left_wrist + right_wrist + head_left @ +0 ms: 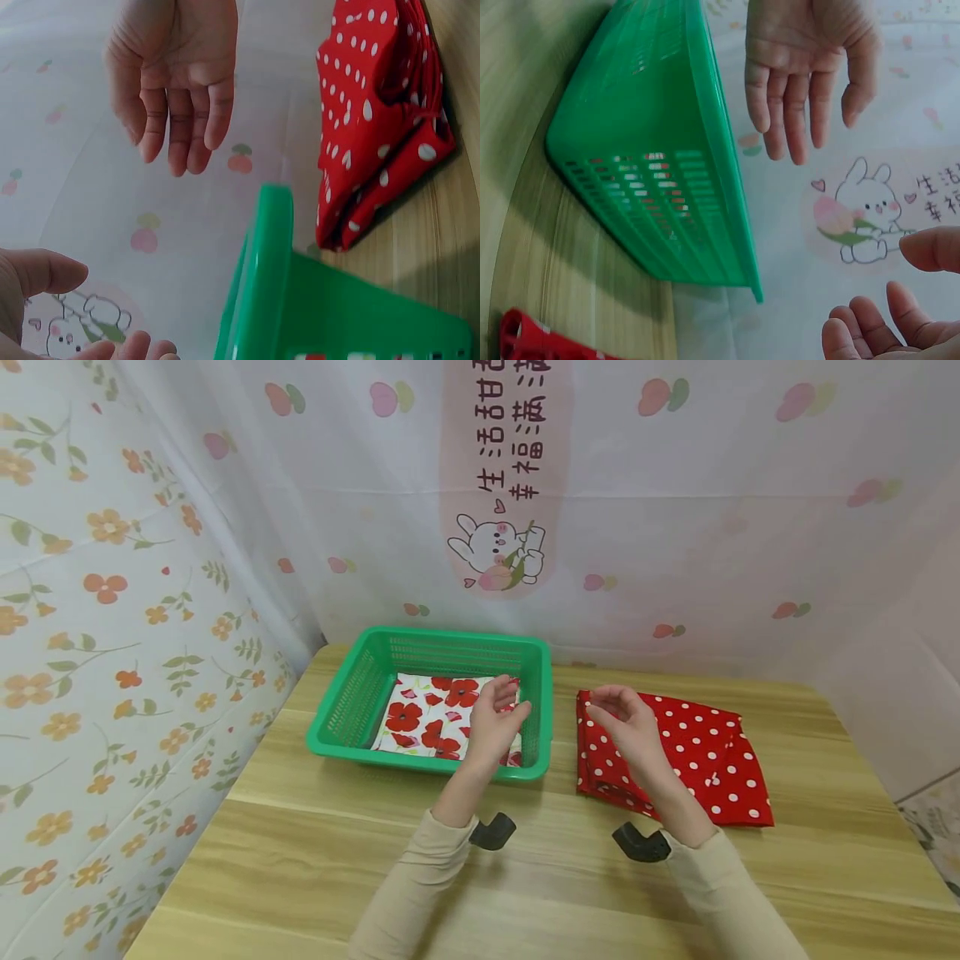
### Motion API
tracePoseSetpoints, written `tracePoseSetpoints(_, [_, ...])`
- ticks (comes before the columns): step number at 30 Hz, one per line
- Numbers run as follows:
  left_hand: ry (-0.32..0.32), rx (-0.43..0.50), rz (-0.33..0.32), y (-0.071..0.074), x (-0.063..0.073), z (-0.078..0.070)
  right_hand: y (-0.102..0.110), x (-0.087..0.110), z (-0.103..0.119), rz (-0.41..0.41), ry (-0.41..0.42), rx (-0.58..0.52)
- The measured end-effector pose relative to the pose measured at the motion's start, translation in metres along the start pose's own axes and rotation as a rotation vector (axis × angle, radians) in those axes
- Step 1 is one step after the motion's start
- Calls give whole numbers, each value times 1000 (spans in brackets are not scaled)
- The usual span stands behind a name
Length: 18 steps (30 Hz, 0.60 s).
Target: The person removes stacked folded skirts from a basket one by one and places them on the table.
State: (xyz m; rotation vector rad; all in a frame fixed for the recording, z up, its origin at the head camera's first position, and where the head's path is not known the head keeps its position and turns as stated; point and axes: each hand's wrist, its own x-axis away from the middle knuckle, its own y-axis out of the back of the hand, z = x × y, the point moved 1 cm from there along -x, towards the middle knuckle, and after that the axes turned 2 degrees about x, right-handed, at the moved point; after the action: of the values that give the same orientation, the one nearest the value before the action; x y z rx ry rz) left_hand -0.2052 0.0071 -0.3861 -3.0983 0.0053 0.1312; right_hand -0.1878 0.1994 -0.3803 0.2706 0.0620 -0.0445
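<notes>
My left hand (495, 724) hovers over the right part of a green plastic basket (543, 710), its fingers relaxed and holding nothing. Inside the basket lies a folded white cloth with red poppies (420, 714). To the right of the basket, a folded red cloth with white dots (705, 752) rests on the table. Above that cloth's left part is my right hand (630, 727), fingers loosely bent, with nothing in it. The palms face each other across a gap. In the left wrist view the dotted cloth (375, 112) shows stacked folds along one side.
The wooden table (525, 893) runs up to a white printed curtain (637, 527) at the back. A flower-patterned curtain (112, 652) hangs at the left. Black wrist mounts (492, 832) stick out from both sleeves.
</notes>
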Motion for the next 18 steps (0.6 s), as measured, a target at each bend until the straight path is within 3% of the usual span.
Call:
tracePoseSetpoints(7, [38, -28, -47, 18, -2, 4, -13, -4, 7, 16, -13, -33])
tracePoseSetpoints(18, [33, -59, -103, 44, -6, 9, -35, -16, 17, 51, 10, -77])
